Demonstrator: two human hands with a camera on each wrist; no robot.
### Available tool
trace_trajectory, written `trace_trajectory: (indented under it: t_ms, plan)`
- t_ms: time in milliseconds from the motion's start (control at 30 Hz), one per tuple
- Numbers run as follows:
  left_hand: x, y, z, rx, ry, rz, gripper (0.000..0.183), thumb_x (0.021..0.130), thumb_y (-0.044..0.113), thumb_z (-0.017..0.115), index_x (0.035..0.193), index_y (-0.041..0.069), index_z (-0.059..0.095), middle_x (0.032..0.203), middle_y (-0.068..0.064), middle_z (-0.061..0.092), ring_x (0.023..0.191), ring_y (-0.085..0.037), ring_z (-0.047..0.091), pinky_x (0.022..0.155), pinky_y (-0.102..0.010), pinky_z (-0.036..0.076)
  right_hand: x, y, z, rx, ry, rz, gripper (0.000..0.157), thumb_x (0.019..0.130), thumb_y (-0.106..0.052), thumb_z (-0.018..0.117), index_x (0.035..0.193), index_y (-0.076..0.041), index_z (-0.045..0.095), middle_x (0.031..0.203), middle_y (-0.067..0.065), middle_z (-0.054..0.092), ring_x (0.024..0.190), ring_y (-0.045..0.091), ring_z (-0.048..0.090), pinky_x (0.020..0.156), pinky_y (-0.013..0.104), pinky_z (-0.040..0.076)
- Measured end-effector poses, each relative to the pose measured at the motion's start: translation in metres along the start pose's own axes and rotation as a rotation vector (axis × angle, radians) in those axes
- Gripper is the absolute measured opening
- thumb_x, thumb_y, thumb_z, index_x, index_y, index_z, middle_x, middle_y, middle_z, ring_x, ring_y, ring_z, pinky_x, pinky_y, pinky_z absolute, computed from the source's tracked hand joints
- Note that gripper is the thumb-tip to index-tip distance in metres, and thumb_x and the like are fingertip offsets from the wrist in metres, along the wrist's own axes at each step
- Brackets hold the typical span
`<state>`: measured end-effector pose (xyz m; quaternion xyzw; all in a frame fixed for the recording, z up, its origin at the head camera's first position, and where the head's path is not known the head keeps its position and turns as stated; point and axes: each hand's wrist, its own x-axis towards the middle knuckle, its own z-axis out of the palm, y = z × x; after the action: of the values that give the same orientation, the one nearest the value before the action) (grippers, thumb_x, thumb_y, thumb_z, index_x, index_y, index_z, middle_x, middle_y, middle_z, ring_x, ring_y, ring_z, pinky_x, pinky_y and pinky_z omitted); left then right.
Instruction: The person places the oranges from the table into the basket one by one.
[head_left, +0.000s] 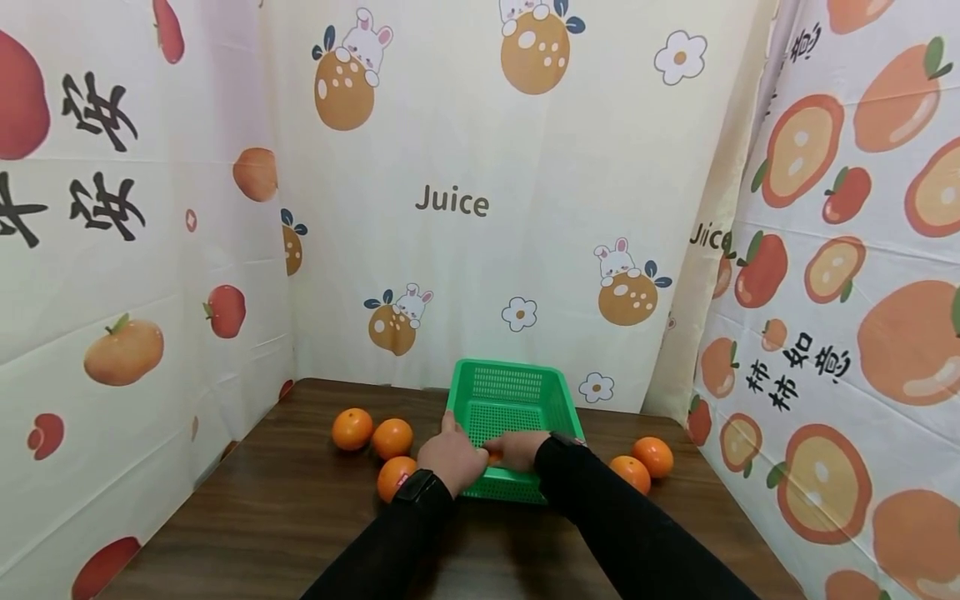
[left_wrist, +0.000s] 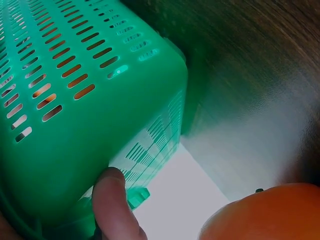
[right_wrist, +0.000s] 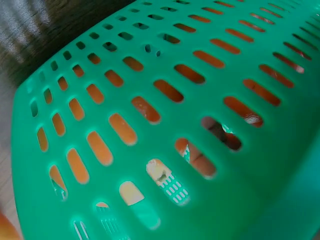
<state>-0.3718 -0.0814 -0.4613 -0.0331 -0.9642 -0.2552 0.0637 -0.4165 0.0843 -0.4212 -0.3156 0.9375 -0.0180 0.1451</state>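
Head view: the green basket (head_left: 510,487) sits on the bench (head_left: 262,517) in front of you, mouth up. Its long axis appears to run away from you, toward the printed cloth (head_left: 450,275) behind. One orange (head_left: 495,457) shows inside by the near wall, mostly hidden by your hands. Three loose oranges (head_left: 392,438) lie to the left, the nearest just beside your left wrist; an orange pair (head_left: 652,457) lies to the right, near your right sleeve (head_left: 600,508). Your left hand (head_left: 453,458) grips the basket's near left corner, one finger along the left side. Your right hand (head_left: 521,450) reaches in over the near right side, fingers pointing leftward at the inside orange; cannot tell whether they close round it.

Left wrist view: slotted wall slants across, orange showing through several slots. One fingertip (left_wrist: 110,177) touches the outside; a loose orange sits lower right.

Right wrist view: the wall nearly fills it, orange behind many slots; your fingers' grip is unclear.
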Motion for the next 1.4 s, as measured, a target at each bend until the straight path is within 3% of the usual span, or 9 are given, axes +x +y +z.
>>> trace_trajectory:
  t_ms: [167,400,600,900,1233,1400]
  plan:
    - [0.002,0.003,0.001,-0.006,0.003,-0.016,0.07,0.097,0.04,0.057,0.151,-0.004,0.056,0.175,-0.019,0.028,0.05,-0.026,0.054,0.048,-0.037,0.039,0.003,0.005,0.002,0.0,-0.006,0.004,0.033,0.111,-0.033,0.056,0.141,-0.027,0.068,0.129,0.001,0.073,0.114,0.018,0.066,0.106,0.039,0.049]
    - [0.003,0.005,0.007,0.019,0.008,0.022,0.069,0.097,0.039,0.054,0.151,-0.004,0.056,0.173,-0.021,0.03,0.046,-0.025,0.052,0.045,-0.036,0.036,0.003,0.011,0.007,-0.022,-0.034,0.088,0.039,0.112,-0.03,0.054,0.149,-0.032,0.062,0.143,0.0,0.068,0.133,0.022,0.062,0.114,0.043,0.046]
    - [0.001,0.008,0.01,0.021,0.005,0.029,0.068,0.098,0.04,0.054,0.15,-0.003,0.057,0.173,-0.02,0.031,0.047,-0.025,0.053,0.046,-0.037,0.038,-0.005,0.009,0.006,-0.026,-0.068,0.141,0.04,0.113,-0.028,0.05,0.15,-0.037,0.06,0.147,-0.001,0.065,0.135,0.022,0.059,0.114,0.044,0.044]
    - [-0.001,0.011,0.008,-0.001,-0.007,0.017,0.067,0.098,0.042,0.057,0.147,-0.003,0.061,0.174,-0.02,0.03,0.048,-0.026,0.054,0.047,-0.037,0.038,-0.017,0.006,-0.001,-0.007,-0.064,0.076,0.044,0.112,-0.04,0.051,0.155,-0.035,0.056,0.151,-0.002,0.064,0.143,0.021,0.057,0.121,0.046,0.041]
    - [-0.002,0.008,-0.002,0.029,-0.037,0.057,0.06,0.103,0.04,0.053,0.137,-0.007,0.068,0.173,-0.027,0.027,0.043,-0.021,0.045,0.044,-0.034,0.031,-0.02,0.013,0.004,0.075,0.067,0.017,0.048,0.108,-0.049,0.056,0.152,-0.031,0.06,0.146,-0.002,0.068,0.136,0.02,0.062,0.115,0.045,0.047]
    - [0.001,0.002,-0.001,0.041,-0.03,0.04,0.067,0.104,0.043,0.052,0.148,-0.007,0.057,0.173,-0.025,0.027,0.048,-0.025,0.053,0.047,-0.036,0.036,-0.023,0.013,0.01,0.147,0.164,-0.026,0.048,0.109,-0.04,0.059,0.154,-0.023,0.06,0.146,0.004,0.068,0.134,0.025,0.063,0.112,0.046,0.05]
